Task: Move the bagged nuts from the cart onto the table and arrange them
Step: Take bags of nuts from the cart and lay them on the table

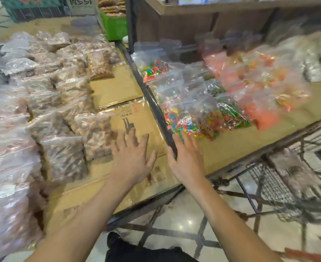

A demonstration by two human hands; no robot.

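Both hands are empty with fingers spread: the left hand (132, 157) hovers over bare brown cardboard (137, 118) on the table, the right hand (188, 159) by the dark metal divider bar (156, 108). This looks like a pause between bags. Clear zip bags of brown nuts (61, 114) fill the table from 9 to 11 o'clock. Next comes a reach to the wire-mesh cart (269, 186) at 3 o'clock, where another bag seems to lie, blurred. Bags of coloured candy (184, 118) crowd 1 o'clock.

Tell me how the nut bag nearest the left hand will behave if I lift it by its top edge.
The nut bag is thin clear plastic, so it will likely sag, with the loose nuts shifting downward. It looks well filled, so probably heavy for its size. The glossy film may slip in the open left hand.
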